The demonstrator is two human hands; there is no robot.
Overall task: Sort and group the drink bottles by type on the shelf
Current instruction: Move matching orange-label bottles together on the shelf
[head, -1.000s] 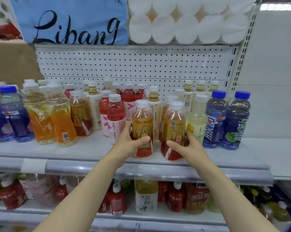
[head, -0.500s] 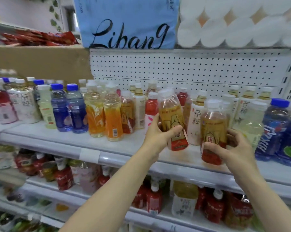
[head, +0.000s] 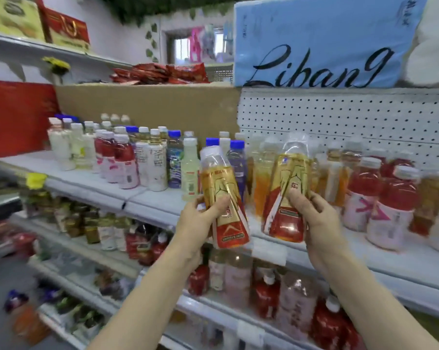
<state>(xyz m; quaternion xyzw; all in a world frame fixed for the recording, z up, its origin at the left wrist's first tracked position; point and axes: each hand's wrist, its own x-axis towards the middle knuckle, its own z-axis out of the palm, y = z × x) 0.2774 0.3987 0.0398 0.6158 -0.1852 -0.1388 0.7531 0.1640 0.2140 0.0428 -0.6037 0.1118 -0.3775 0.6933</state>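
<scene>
Shop aisle, white shelf (head: 147, 198) crowded with mixed drink bottles, pegboard (head: 339, 117) behind, more stock on the tier below. Left hand (head: 200, 221) wraps one gold-and-red bottle (head: 223, 198), lifted and tilted, out past the shelf's front edge. Right hand (head: 311, 218) wraps a matching gold-and-red twin (head: 286, 195), also lifted, over the front edge. Both are off the shelf, in the air. Risks: view is motion-blurred, so both hands seem to be swinging along the shelf; a tilted bottle could clip the pale green bottle (head: 190, 173) or blue-capped bottles (head: 236, 157) near the front edge and topple a row. Grips sit low on slick labels, so a bottle could slip. Little free space between rows for setting down.
</scene>
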